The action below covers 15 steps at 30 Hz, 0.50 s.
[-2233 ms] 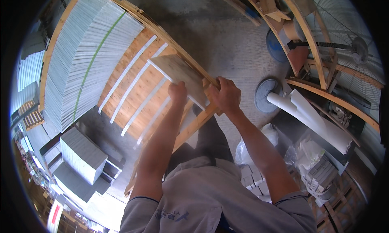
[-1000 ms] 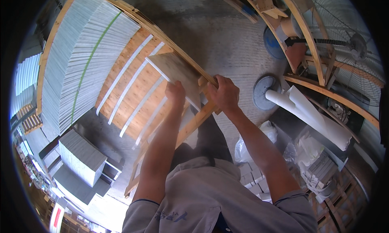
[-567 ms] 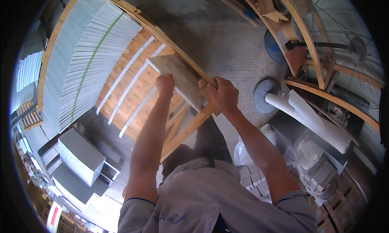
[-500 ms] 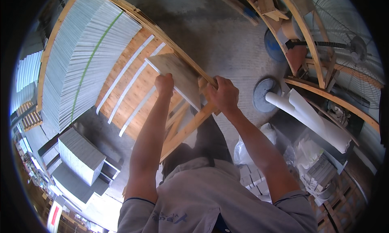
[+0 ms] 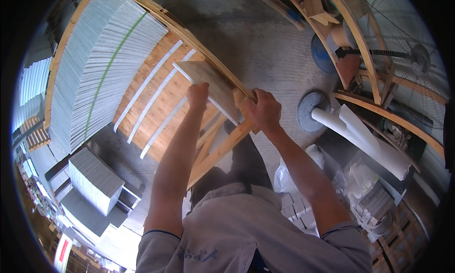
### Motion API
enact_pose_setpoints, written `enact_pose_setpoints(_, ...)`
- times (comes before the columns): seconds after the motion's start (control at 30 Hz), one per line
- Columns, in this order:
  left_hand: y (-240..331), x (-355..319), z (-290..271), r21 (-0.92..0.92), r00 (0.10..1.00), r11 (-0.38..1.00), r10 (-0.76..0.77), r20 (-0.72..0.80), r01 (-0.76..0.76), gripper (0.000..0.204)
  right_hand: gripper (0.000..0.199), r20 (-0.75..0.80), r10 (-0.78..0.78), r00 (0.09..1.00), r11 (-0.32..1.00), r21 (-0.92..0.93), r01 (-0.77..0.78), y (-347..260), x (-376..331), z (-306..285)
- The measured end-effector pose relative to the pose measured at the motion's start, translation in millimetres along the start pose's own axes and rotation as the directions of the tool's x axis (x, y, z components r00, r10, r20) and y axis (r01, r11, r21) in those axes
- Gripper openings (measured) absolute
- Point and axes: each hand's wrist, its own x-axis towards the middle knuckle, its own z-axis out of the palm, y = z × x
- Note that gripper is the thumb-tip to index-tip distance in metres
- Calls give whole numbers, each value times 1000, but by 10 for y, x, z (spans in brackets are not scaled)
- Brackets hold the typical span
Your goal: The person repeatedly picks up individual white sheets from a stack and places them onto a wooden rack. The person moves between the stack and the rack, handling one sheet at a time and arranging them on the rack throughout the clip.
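I see both forearms rising from six o'clock toward the middle of the view, nearly straight and converging. My left hand is clenched on the left edge of a thin pale board, fingers curled over it, knuckles up. My right hand is clenched too, gripping the board's near right corner where it meets the wooden frame rail. The board lies tilted between the two hands, stretching from them toward eleven o'clock and resting across the wooden pallet, touching the long rail along its right side. A tall stack of grey sheets stands at nine to ten o'clock, well apart from the hands. White rolled paper lies at three o'clock, near a round fan base.
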Motion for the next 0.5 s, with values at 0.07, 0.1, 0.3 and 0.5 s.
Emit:
enact_pose_setpoints(0.07, -101, -178, 103, 79, 1000, 997, 11, -25, -9, 36, 24, -2, -8, 1000, 1000, -6, 8, 7, -3, -1)
enact_pose_setpoints(0.1, -124, -273, 131, 108, 998, 993, -52, -16, 54, 36, 24, -4, -5, 1000, 1000, -12, 5, 9, -3, -1)
enact_pose_setpoints(0.3, 70, -532, 31, -63, 987, 991, -109, 118, 117, 39, 24, -25, -27, 999, 999, -23, 26, 7, 6, 4)
enact_pose_setpoints(0.5, 84, -530, 39, -118, 985, 983, -124, 119, 138, 39, 25, -14, 4, 1000, 1000, 0, -4, 12, -1, -6)
